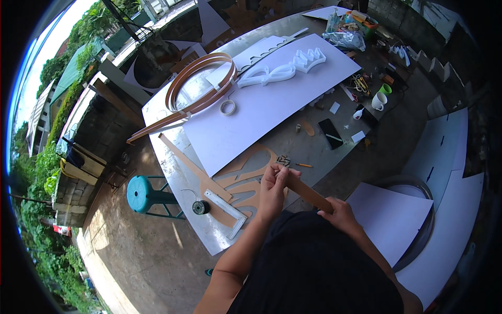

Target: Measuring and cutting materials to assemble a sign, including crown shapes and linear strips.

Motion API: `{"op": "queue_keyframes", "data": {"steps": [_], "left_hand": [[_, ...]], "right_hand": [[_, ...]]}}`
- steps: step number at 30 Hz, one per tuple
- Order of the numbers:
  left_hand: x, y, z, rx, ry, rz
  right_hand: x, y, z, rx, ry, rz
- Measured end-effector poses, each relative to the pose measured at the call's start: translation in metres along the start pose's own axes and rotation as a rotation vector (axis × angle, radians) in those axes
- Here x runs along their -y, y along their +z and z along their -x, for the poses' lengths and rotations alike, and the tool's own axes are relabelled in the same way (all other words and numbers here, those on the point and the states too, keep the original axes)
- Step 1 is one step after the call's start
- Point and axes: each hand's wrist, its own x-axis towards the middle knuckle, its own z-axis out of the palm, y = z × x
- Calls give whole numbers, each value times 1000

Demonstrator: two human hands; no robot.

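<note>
A: What do the two hands hold?

B: Both grip one thin, flat brown strip (306,191), maybe wood or card. The left hand (273,191) has its fingers (282,171) clenched around the upper end of the strip. The right hand (340,213) is closed on the lower end, close to the person's dark shirt (314,267).

A: Where is the strip, if we take the large white rectangular sheet (261,107) as the landmark?

B: It is below the near corner of that sheet, over the near edge of the grey metal table (178,172). Under the left hand, just below the sheet, lies a brown cut-out board with curved openings (246,183).

A: And around the sheet?

B: On its far part stand white curved letter shapes (282,70). At its left edge lies a small roll of white tape (227,107), and beyond that a coil of brown band (201,83). To its right lies a black phone (330,133). Left and below it stands a round teal stool (141,192).
</note>
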Motion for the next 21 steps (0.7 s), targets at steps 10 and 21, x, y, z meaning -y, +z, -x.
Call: {"op": "queue_keyframes", "data": {"steps": [10, 21], "left_hand": [[23, 115, 6, 205, -69, 1], [47, 190, 16, 350, -15, -400]], "right_hand": [[-69, -65, 19, 10, 30, -56], [-140, -82, 29, 75, -90, -192]]}}
